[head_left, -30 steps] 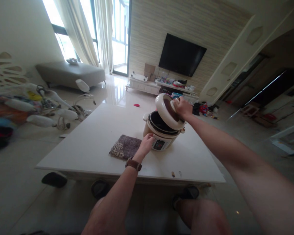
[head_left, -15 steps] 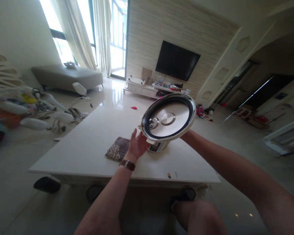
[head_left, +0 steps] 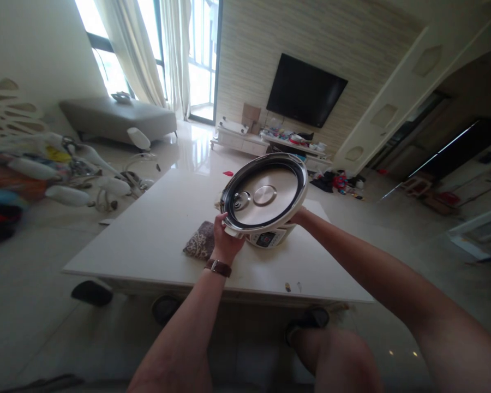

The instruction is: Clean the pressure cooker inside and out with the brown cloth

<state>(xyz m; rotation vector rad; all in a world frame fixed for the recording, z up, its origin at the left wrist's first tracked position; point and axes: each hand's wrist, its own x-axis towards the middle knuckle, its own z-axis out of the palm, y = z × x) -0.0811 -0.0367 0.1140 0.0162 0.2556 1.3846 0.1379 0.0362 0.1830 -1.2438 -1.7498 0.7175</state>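
Note:
I hold a round cooker lid (head_left: 264, 194) up in front of me, its shiny metal underside with a black rim facing me. My left hand (head_left: 225, 243) grips the lid's lower left edge. My right hand (head_left: 298, 217) is mostly hidden behind the lid and holds its right side. Below the lid, the cream cooker body (head_left: 270, 238) with its control panel stands on the white table (head_left: 167, 240). A brown patterned cloth (head_left: 199, 246) lies on the table just left of the cooker.
Several white objects and cables (head_left: 85, 180) clutter the floor at the left. A grey sofa (head_left: 118, 117) stands by the window. A wall TV (head_left: 306, 90) hangs above a low cluttered cabinet (head_left: 270, 143). My knees are under the table's near edge.
The right hand lifted the lid off the cooker and turned its underside towards me. The left hand left the cooker's front and took hold of the lid's edge.

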